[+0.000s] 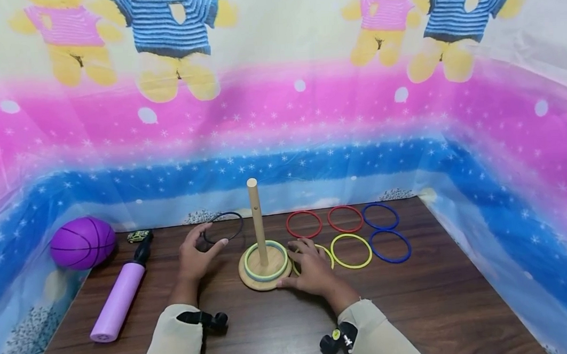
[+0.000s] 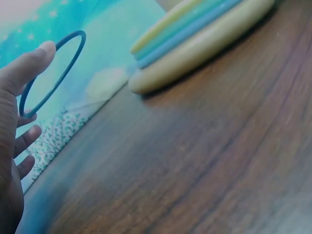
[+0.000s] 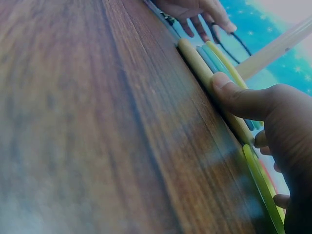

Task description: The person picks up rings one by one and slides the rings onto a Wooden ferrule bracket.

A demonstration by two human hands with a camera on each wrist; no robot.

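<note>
My left hand (image 1: 195, 259) pinches a dark blue ring (image 1: 242, 230) between thumb and fingers, left of the peg. The left wrist view shows this ring (image 2: 78, 53) raised and tilted. A round wooden base (image 1: 247, 282) with an upright wooden peg (image 1: 256, 213) stands in the middle of the table. Around the peg's foot lie a pale yellow ring (image 1: 285, 252) and blue-green rings (image 2: 170, 46) stacked beneath it. My right hand (image 1: 314, 269) grips the base's right edge; its thumb (image 3: 226, 87) presses the rim and the other fingers curl along the far side, partly hidden.
Right of the base lie red rings (image 1: 346, 231), blue rings (image 1: 391, 261) and yellow rings (image 1: 352, 267), one partly under my right hand. At left are a purple ball (image 1: 82, 243), a pink hand pump (image 1: 118, 303) and a toy car (image 1: 136, 237). A printed cloth (image 1: 280, 118) surrounds the table.
</note>
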